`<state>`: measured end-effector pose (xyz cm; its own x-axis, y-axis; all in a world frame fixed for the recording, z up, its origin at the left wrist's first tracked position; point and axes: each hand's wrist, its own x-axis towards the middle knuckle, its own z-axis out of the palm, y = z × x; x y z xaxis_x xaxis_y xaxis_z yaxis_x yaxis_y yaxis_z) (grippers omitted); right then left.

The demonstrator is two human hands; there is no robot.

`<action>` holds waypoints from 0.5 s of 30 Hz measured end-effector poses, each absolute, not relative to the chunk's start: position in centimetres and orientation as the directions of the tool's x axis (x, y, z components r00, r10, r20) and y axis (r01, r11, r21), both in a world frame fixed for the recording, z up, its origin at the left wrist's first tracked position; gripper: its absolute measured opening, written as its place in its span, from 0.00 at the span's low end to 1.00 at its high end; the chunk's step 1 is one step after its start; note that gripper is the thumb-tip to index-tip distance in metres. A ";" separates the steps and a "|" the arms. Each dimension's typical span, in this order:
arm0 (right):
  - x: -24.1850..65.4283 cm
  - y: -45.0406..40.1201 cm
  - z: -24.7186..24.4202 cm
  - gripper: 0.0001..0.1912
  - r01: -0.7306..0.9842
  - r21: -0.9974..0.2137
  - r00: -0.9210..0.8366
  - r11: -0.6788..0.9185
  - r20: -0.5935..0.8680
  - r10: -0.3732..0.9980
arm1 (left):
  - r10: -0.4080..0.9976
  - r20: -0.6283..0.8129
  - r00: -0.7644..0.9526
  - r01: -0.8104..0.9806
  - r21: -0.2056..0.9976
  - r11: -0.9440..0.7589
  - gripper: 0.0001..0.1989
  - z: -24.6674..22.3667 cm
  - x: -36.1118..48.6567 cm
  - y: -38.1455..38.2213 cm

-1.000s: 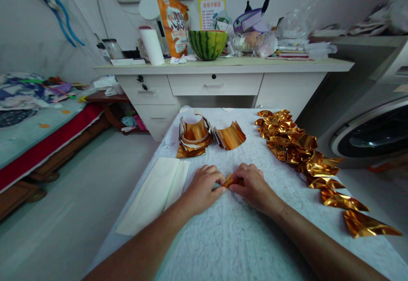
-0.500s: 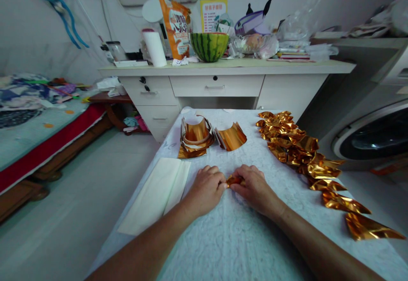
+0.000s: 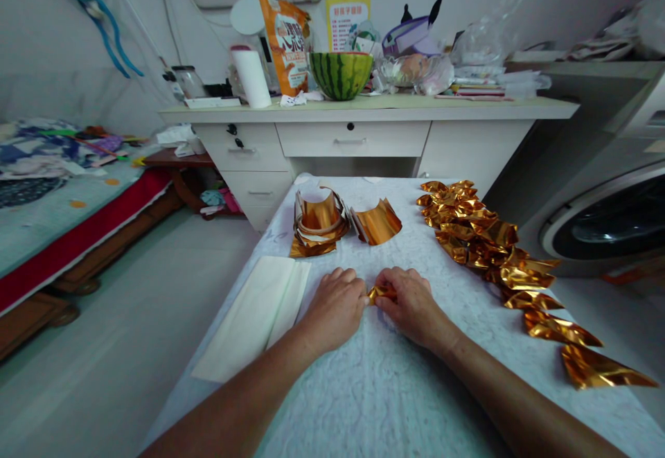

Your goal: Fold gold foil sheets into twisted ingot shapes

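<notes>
Between my hands, low over the cloth-covered table (image 3: 358, 389), is a small piece of gold foil (image 3: 382, 294). My left hand (image 3: 340, 305) pinches its left end, and my right hand (image 3: 410, 303) has closed fingers around its right part, hiding some of it. Beyond them stand a curled stack of gold sheets (image 3: 319, 219) and, to its right, a smaller curved stack (image 3: 379, 222). Pale paper sheets (image 3: 249, 312) lie left of my left hand. A long row of twisted gold foil pieces (image 3: 467, 226) runs down the table's right side.
Behind the table is a white desk (image 3: 353, 139) holding a watermelon half (image 3: 341, 75), an orange bag (image 3: 288, 46) and a white roll (image 3: 251, 78). A washing machine (image 3: 597, 167) stands at the right, a bed (image 3: 77, 215) at the left.
The foil between my hands has turned slightly, and more of its gold surface shows. Both hands keep nearly the same place and still grip it.
</notes>
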<state>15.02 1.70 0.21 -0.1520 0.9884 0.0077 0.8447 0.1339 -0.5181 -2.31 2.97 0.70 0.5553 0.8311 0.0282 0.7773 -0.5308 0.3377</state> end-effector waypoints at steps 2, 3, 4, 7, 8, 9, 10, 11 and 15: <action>15.0 1.7 0.2 0.06 0.846 -0.516 -0.151 0.133 0.006 0.989 | 0.848 0.027 0.529 0.789 0.351 -0.504 0.08 0.7 -2.5 3.0; 15.0 1.7 0.2 0.06 0.847 -0.514 -0.151 0.133 0.007 0.989 | 0.857 0.028 0.514 0.794 0.363 -0.488 0.08 0.7 -2.6 3.0; 15.0 1.7 0.2 0.07 0.848 -0.512 -0.153 0.136 0.010 0.988 | 0.865 0.027 0.502 0.796 0.377 -0.474 0.08 0.7 -2.7 3.0; 15.0 1.7 0.1 0.07 0.852 -0.502 -0.159 0.146 0.018 0.987 | 0.878 0.020 0.478 0.795 0.415 -0.442 0.07 0.5 -2.9 3.3; 15.0 1.7 0.1 0.07 0.853 -0.500 -0.160 0.148 0.019 0.987 | 0.879 0.017 0.476 0.793 0.423 -0.438 0.07 0.5 -2.9 3.4; 15.0 1.7 0.1 0.07 0.853 -0.500 -0.162 0.150 0.019 0.987 | 0.880 0.018 0.474 0.792 0.429 -0.435 0.07 0.4 -2.9 3.5; 15.0 1.7 0.2 0.07 0.853 -0.499 -0.163 0.150 0.018 0.986 | 0.882 0.022 0.470 0.790 0.436 -0.432 0.06 0.3 -2.9 3.5; 15.0 1.7 0.2 0.07 0.853 -0.499 -0.164 0.151 0.018 0.986 | 0.884 0.027 0.466 0.789 0.441 -0.429 0.05 0.3 -2.9 3.6; 15.0 1.6 0.2 0.07 0.855 -0.495 -0.169 0.156 0.019 0.985 | 0.894 0.028 0.447 0.792 0.453 -0.410 0.03 0.3 -2.9 3.6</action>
